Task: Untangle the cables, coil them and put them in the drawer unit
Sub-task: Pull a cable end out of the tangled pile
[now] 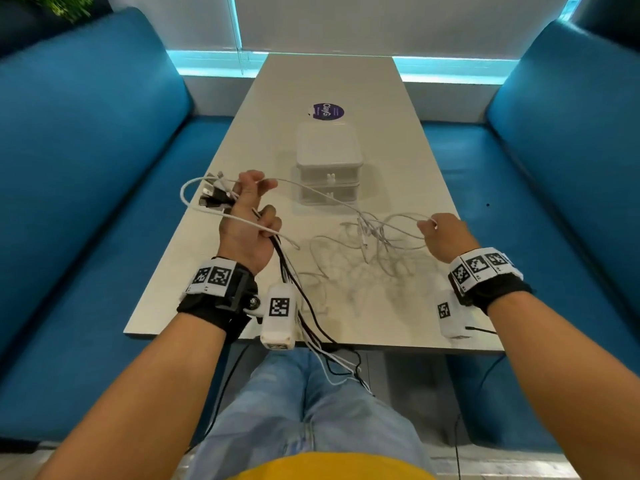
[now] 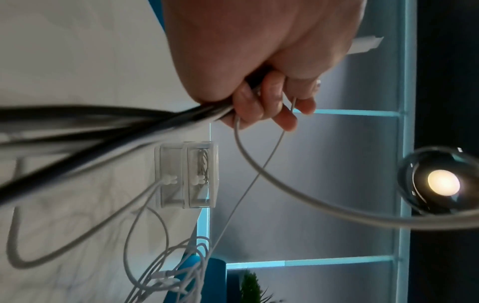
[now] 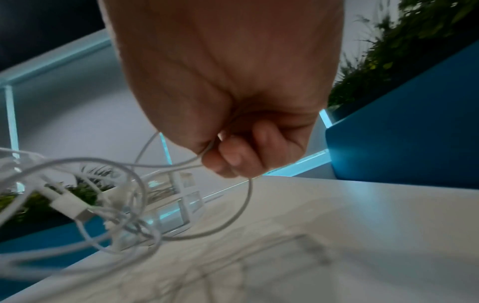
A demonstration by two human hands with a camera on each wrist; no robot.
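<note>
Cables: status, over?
Left hand grips black-and-white cable bundle. Right hand pinches white cable. Tangle hangs between hands. Drawer unit shut.

Blue padded benches flank a pale table beneath a cyan-lit window.

The cables are white and black. The drawer unit is clear and white. The table is pale grey. The seats are blue. A round sticker is purple.
</note>
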